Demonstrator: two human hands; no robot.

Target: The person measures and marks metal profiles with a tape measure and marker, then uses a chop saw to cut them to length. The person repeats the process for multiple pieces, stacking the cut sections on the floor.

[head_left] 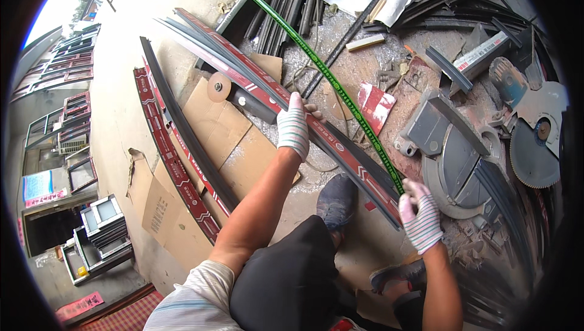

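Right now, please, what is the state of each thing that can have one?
Long red-and-grey strips: held, slanting.
Long green measuring tape: extended.
Left hand in white striped glove: closed on the strips.
Right gloved hand: fingers bent at tape's lower end; grip unclear.
Toothed round saw blade: partly uncovered, apparently stationary.
Round tan disc: uncovered.
Brown cardboard sheets: laid flat.

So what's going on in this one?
The person's gloved left hand grips a long red-and-grey profile. The gloved right hand, by the profile's near end, holds a green measuring tape that stretches away to the top of the picture. More profiles lie to the left; a saw stands at the right.
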